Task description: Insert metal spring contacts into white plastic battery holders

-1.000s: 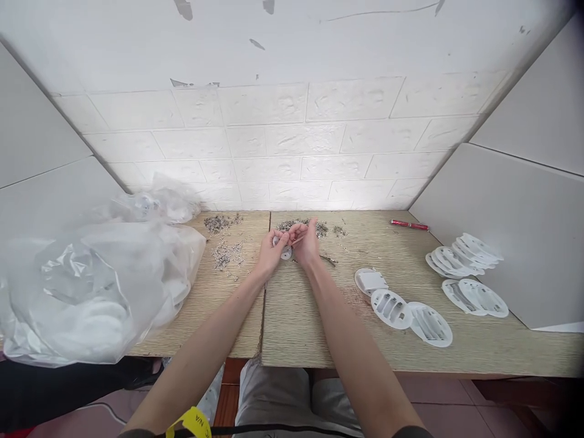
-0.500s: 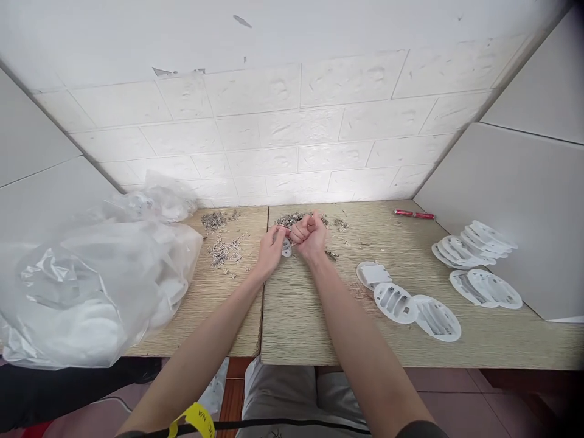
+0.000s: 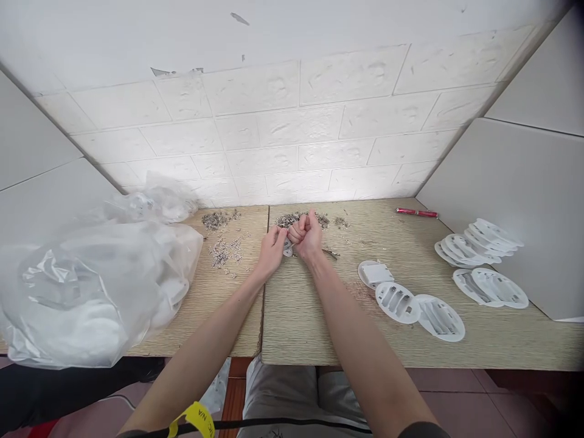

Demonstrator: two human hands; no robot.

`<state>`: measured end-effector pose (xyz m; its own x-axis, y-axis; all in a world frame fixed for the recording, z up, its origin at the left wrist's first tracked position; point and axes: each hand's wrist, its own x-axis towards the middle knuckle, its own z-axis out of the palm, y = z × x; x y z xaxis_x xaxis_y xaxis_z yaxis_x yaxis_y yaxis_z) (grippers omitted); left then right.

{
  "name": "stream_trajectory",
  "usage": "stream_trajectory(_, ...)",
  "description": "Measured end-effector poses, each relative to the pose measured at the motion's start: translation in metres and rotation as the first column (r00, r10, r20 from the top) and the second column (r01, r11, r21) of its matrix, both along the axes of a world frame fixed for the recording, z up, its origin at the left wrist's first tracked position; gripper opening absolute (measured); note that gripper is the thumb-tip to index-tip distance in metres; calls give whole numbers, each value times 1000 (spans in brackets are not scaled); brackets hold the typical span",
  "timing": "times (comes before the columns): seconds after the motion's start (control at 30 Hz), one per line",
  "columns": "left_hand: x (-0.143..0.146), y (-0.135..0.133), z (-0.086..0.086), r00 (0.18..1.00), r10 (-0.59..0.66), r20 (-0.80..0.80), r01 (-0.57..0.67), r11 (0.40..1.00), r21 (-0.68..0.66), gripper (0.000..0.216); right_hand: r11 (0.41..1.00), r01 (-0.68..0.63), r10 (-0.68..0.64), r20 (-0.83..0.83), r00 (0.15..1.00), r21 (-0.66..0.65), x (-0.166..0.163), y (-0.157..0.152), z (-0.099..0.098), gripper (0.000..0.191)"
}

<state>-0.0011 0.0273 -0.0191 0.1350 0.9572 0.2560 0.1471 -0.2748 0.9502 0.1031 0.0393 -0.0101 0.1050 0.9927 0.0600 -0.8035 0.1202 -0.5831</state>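
Note:
Both hands meet over the table near the wall. My left hand [image 3: 271,249] is closed with its fingertips on a white plastic battery case [image 3: 287,248], mostly hidden by the fingers. My right hand [image 3: 308,238] is curled into a fist against the case's right side, and whatever lies inside its fingers is hidden. Just behind the hands lies a heap of small metal pieces [image 3: 292,219], probably battery contacts. A thin dark metal tool [image 3: 332,253] rests on the table to the right of my right wrist.
At right lie oval white battery cases [image 3: 396,303], with a stack of more [image 3: 477,244] by the side panel. Two red batteries [image 3: 417,212] lie end to end at the back. Small metal pieces [image 3: 225,251] are scattered at left, beside a large clear plastic bag [image 3: 100,292].
The hands stay together on the battery case with almost no movement. The view has shifted very slightly.

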Motion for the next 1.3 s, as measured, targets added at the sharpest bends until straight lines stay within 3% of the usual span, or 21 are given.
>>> stream_trajectory(0.1,0,0,0,1000,-8,12,9,1000,-14,28,999,-1,-2,70,998,47,1,1,-2,56)
stream_trajectory(0.37,0,0,-1,998,-51,30,52,998,-35,25,993,117,-103,357,928,-16,-3,3,-1,44)
stream_trajectory(0.53,0,2,-3,999,-37,-9,37,999,-23,26,992,126,-121,213,970,-11,-2,-1,5,28)
stream_trajectory(0.8,1,2,-5,1000,0,-24,0,1000,9,26,992,128,-128,16,992,2,-2,-1,2,52)
stream_trajectory(1.07,2,0,-3,999,1,-41,0,1000,13,26,989,90,-103,105,989,117,-6,2,-2,56)
stream_trajectory(1.3,1,0,-1,997,11,-78,-11,1000,0,27,990,91,-111,196,974,109,-7,2,0,61)
